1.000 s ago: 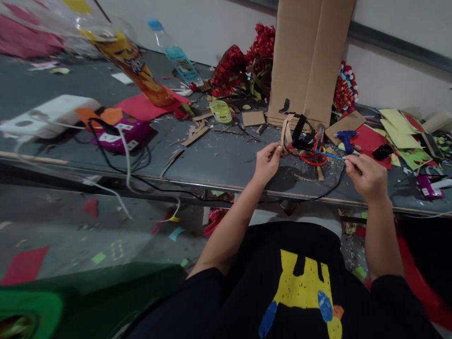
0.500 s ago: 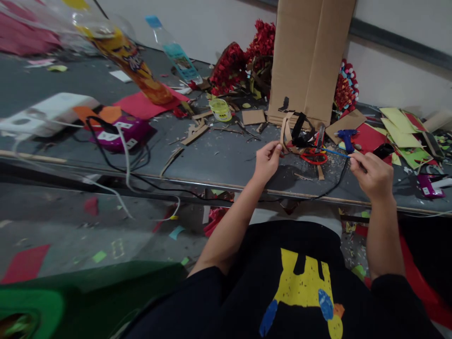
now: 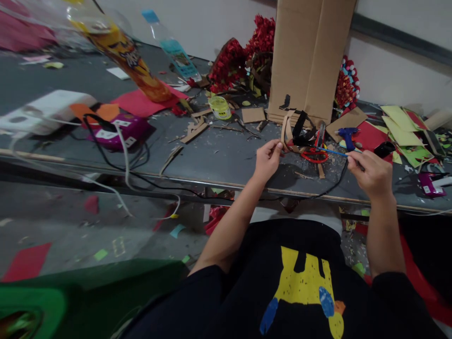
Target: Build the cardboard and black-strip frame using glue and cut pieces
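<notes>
My left hand (image 3: 267, 160) is closed in a pinch on the end of a cardboard strip (image 3: 285, 132) that curls up from the grey table (image 3: 219, 160). The strip is part of a small cardboard and black-strip piece (image 3: 300, 134) standing before a tall cardboard sheet (image 3: 307, 56). My right hand (image 3: 369, 175) is closed on a thin blue-handled brush (image 3: 334, 152), whose tip points left at that piece. Red scissors (image 3: 314, 155) lie under the brush tip.
A blue glue gun (image 3: 348, 135), coloured paper sheets (image 3: 399, 129) and a black cable (image 3: 332, 186) lie at the right. Red paper decorations (image 3: 243, 59), a yellow cup (image 3: 219, 107), a plastic bottle (image 3: 173, 49), a chips tube (image 3: 130, 59) and a purple box (image 3: 122, 132) sit to the left.
My right hand with the brush shifted a little right and back; the left hand kept its pinch on the strip. The view dropped slightly.
</notes>
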Tool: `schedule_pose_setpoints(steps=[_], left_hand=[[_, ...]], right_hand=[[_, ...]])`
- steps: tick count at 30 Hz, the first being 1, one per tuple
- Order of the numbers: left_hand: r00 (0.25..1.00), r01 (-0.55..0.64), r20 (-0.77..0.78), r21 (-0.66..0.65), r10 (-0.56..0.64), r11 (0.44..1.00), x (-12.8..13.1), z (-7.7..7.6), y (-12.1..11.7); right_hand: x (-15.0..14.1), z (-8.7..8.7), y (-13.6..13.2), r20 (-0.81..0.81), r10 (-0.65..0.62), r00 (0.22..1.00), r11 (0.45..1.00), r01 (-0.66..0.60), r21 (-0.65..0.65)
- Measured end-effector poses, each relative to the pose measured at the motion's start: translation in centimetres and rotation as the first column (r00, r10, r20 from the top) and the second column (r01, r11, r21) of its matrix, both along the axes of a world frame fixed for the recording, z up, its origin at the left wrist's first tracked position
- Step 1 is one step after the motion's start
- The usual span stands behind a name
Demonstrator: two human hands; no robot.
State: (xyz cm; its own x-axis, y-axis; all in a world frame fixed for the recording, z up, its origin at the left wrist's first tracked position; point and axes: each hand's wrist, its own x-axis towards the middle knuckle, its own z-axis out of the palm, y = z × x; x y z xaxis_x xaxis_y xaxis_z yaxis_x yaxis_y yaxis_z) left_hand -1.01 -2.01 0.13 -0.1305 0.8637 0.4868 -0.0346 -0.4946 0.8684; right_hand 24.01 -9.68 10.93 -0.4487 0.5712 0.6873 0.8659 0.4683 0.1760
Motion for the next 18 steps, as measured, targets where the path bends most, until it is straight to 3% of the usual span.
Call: schedule_pose_setpoints(steps=[5,13,18], left_hand=[[1.000,-0.001,-0.015,-0.001,0.001,1.000,0.0,0.0,0.0],[1.000,-0.002,-0.015,-0.003,0.002,1.000,0.0,0.1,-0.1],[1.000,0.001,-0.002,0.002,-0.001,1.000,0.0,0.1,-0.1]], right_hand=[[-1.1,0.0,-0.1,0.027,0.070,0.997,0.997,-0.071,0.037],[-0.8,0.2,0.3,0.039,-0.015,0.999,0.999,0.013,0.041],[-0.5,0.5,-0.1,-0.008,0.016,1.000,0.999,-0.016,0.043]])
